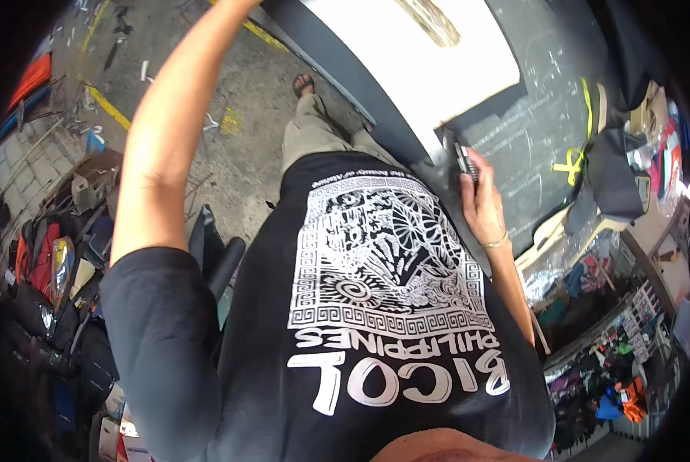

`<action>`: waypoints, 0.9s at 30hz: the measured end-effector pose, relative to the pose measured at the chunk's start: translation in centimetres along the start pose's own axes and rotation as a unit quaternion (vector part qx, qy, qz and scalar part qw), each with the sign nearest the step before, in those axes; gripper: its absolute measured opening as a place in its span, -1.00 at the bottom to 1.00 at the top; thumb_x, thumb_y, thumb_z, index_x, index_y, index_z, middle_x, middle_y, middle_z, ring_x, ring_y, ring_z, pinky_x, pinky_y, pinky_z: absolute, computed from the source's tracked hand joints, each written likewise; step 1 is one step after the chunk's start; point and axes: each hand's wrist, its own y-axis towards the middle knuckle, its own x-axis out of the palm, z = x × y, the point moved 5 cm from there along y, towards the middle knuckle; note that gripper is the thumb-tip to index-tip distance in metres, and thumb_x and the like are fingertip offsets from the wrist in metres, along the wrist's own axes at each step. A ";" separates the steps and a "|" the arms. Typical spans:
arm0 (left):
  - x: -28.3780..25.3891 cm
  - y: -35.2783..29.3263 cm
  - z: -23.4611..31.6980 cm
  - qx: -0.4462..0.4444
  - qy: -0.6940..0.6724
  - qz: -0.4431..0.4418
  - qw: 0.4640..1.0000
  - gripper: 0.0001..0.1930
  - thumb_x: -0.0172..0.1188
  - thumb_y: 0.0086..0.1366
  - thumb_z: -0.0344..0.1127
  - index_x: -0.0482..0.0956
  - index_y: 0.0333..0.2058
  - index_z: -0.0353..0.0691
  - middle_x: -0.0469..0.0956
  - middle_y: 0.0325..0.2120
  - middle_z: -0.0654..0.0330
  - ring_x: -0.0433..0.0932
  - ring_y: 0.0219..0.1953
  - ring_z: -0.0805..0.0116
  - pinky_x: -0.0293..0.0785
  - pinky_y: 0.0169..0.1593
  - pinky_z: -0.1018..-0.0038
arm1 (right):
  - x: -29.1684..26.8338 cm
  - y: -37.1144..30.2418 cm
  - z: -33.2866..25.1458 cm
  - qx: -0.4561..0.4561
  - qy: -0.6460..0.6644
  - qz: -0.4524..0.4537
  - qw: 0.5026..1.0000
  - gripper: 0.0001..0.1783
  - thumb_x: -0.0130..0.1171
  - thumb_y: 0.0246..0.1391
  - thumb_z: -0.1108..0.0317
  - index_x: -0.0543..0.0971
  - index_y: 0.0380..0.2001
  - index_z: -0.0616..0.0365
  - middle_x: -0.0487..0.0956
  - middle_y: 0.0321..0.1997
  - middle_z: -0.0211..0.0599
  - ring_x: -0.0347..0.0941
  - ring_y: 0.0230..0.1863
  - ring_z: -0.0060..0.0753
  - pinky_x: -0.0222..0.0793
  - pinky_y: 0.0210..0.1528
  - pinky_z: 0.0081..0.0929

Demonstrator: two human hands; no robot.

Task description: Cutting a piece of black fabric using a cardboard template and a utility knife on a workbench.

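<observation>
My right hand point(481, 196) is at the near corner of a large white sheet point(468, 77). Its fingers are closed around a slim black-and-silver hand tool point(465, 162), whose exact kind I cannot make out. The tool's far end reaches the sheet's corner. Beneath the sheet lies black flat material point(375, 85), showing along its left and near edges. A brown, streaked, wood-like piece point(431, 21) rests on the sheet at the top. My left arm point(164, 138) stretches up and forward past the top edge, so its hand is out of the picture.
The dark tabletop point(549, 135) carries pale scribbled marks. Yellow strapping point(569, 165) and black material point(618, 177) lie at its right edge. Bags and bundles point(60, 308) crowd the left floor; a cluttered shelf point(614, 331) stands at lower right. Someone's sandalled foot point(304, 83) shows beside the table.
</observation>
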 end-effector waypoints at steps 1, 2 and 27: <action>0.0 -0.4 -0.8 -0.138 0.179 0.069 0.972 -0.46 0.40 -0.04 0.22 0.80 -0.27 -0.12 0.67 -0.11 -0.09 0.55 0.06 -0.13 0.45 0.19 0.17 | 0.2 0.7 -0.2 0.043 0.038 0.007 0.998 -0.54 -0.04 0.39 0.42 0.29 0.31 0.05 0.52 0.21 0.10 0.54 0.17 0.10 0.48 0.12 -0.19; 0.5 -0.4 -1.5 -0.267 0.342 0.132 0.891 -0.54 0.41 -0.03 0.12 0.80 -0.30 -0.13 0.69 -0.17 -0.07 0.62 -0.01 -0.09 0.51 0.13 0.18 | 0.3 1.8 -1.1 0.120 0.049 -0.031 0.991 -0.54 -0.03 0.38 0.43 0.27 0.30 0.09 0.53 0.18 0.08 0.56 0.13 0.09 0.50 0.08 -0.21; -7.3 4.2 6.7 -0.272 0.344 -0.008 0.899 -0.61 0.62 -0.08 -0.10 0.75 -0.46 -0.32 0.73 -0.52 0.12 0.75 -0.40 0.30 0.66 -0.21 0.35 | 3.6 24.3 -24.1 -0.227 -0.138 0.053 0.963 -0.66 -0.19 0.25 0.36 0.53 -0.05 0.17 0.62 -0.08 0.26 0.57 -0.02 0.29 0.42 0.07 0.09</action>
